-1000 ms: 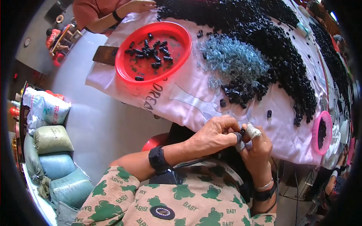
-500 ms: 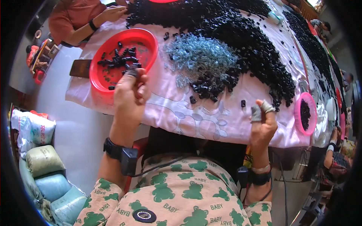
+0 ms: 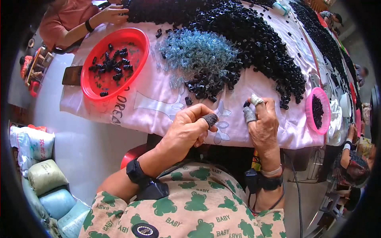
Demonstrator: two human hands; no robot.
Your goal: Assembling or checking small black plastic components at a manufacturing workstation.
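The surface [image 3: 291, 123] spread out in front of me under a pale pink cloth with printed leaves and lettering. A great heap of small black parts [image 3: 262, 51] covered its far side and trailed down toward the near right. At the far left sat another person in a reddish shirt [image 3: 69, 20], one hand beside that heap. Filled sacks [image 3: 47, 174] lay near left, off the surface. A round red tray [image 3: 135, 63] stood at the left of the cloth, with a loose cluster of black parts in it. Right of the tray, against the black heap, lay a smaller heap of clear bluish coils [image 3: 198, 51]. A pink basket [image 3: 326, 113] stood at the right edge, dark bits inside.

My two hands were well apart at the near edge. The right hand [image 3: 264, 125], with grey wraps on thumb and forefinger, had its fingers clamped on a small black piece [image 3: 247, 104] at the thumb tip. The left hand [image 3: 188, 127], its thumb in a dark wrap [image 3: 209, 119], had its fingers curled together; I cannot tell whether they pinched anything. A single black part [image 3: 188, 100] lay on the cloth just beyond them.
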